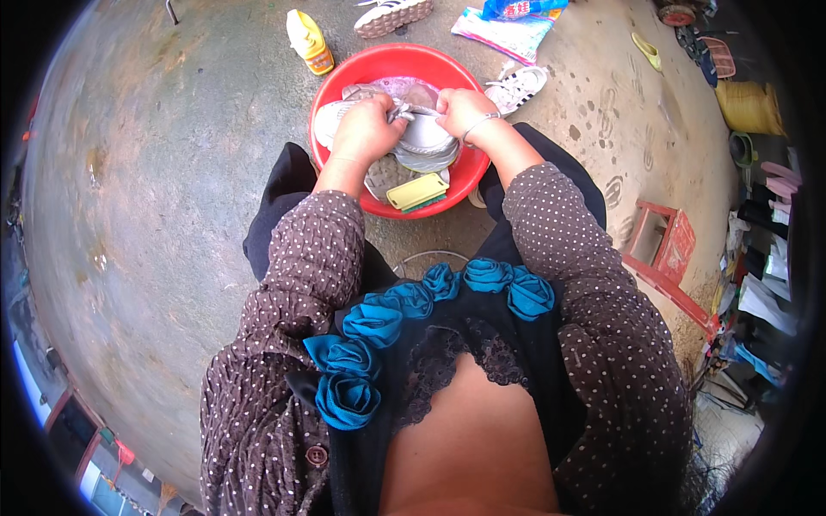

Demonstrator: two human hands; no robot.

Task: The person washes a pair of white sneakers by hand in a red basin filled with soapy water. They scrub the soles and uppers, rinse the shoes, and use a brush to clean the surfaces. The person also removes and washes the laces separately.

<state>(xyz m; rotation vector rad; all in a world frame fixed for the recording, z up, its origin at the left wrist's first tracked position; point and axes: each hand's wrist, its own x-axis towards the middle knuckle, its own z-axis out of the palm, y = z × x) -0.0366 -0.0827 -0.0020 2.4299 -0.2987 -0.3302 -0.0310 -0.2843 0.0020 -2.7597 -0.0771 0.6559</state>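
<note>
A red plastic basin (400, 57) stands on the floor in front of me with several light-coloured shoes in it and some pinkish, foamy water at its far side. My left hand (371, 126) is closed on the laces of a white shoe (429, 134) near the middle of the basin. At the right side of the same shoe, my right hand (468, 113) pinches its edge or a lace; which of the two is hard to tell. A yellow scrubbing brush (416, 192) with green bristles rests at the basin's near rim, beside a shoe sole (390, 173).
Beyond the basin are a yellow bottle (310, 42), a shoe (393, 16) and a plastic packet (506, 32). A white shoe with dark stripes (517, 89) lies at the basin's right. A red wooden stool (674, 248) and piled household items are farther right.
</note>
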